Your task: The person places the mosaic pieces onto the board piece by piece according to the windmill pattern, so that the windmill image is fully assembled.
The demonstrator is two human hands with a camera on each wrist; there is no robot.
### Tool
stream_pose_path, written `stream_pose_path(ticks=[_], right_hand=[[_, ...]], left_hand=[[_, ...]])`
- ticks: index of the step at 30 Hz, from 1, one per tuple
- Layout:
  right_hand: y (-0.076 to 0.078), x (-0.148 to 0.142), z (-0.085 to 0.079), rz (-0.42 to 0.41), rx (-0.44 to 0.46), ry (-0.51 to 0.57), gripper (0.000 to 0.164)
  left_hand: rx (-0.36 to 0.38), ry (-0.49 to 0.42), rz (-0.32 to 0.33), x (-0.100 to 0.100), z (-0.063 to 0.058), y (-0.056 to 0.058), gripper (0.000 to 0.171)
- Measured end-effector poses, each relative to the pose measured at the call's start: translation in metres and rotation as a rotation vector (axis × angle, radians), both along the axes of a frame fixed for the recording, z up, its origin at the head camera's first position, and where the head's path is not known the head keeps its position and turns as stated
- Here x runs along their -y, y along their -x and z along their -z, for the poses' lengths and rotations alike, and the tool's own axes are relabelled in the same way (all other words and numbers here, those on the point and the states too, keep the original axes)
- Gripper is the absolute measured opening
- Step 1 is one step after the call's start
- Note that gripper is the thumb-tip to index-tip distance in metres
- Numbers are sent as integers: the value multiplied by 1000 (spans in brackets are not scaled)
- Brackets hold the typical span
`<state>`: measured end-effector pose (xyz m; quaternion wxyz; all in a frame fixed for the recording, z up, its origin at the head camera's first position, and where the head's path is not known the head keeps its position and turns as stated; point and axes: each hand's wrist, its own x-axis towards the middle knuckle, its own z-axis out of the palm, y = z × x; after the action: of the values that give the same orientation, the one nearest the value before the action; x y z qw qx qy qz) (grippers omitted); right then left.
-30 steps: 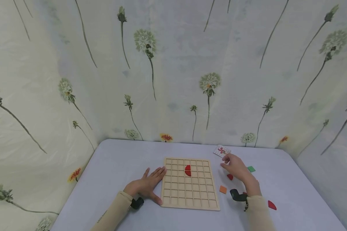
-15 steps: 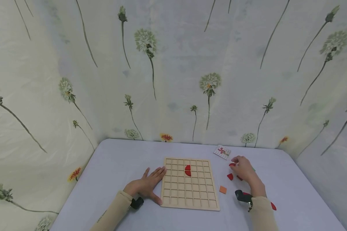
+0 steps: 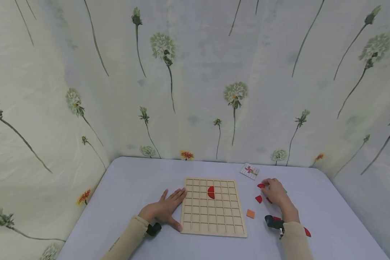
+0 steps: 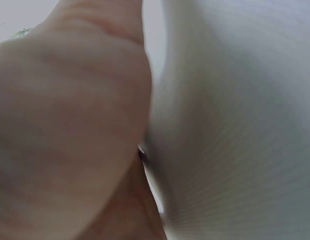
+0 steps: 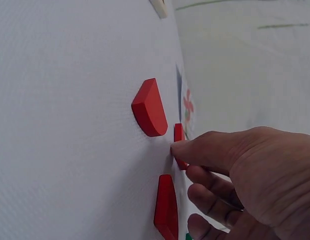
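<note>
Board point(image 3: 212, 209), lower centre: your left hand point(image 3: 164, 210), fingers spread, touches its left edge; your right hand point(image 3: 276, 193) pinches a red piece point(image 3: 260, 185), lower right, open gap to the board's right edge.

Board point(image 3: 212, 218), card point(image 3: 249, 171), pieces point(image 3: 258, 199) on table point(image 3: 143, 180)

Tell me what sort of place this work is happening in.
Probably a makeshift, screened-off tabletop workspace; the building itself isn't visible. The signs: a pale table, flower-printed sheeting behind it and at both sides, and a wooden grid board lying flat on the tabletop.
</note>
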<state>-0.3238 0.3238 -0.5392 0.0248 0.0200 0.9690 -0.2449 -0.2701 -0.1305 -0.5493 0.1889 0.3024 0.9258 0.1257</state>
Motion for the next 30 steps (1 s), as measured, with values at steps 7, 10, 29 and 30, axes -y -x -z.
stream_pose_path(ticks=[7, 10, 29, 30], right_hand=[[2, -2, 8, 17, -18, -5, 29], [3, -3, 10, 24, -12, 1, 30], [1, -5, 8, 16, -35, 11, 30], [1, -4, 7, 18, -32, 16, 31]], left_hand=[[2, 4, 1, 0, 0, 0, 129], [4, 8, -3, 0, 1, -1, 129], [5, 11, -9, -1, -4, -2, 129], [5, 11, -9, -1, -4, -2, 129]])
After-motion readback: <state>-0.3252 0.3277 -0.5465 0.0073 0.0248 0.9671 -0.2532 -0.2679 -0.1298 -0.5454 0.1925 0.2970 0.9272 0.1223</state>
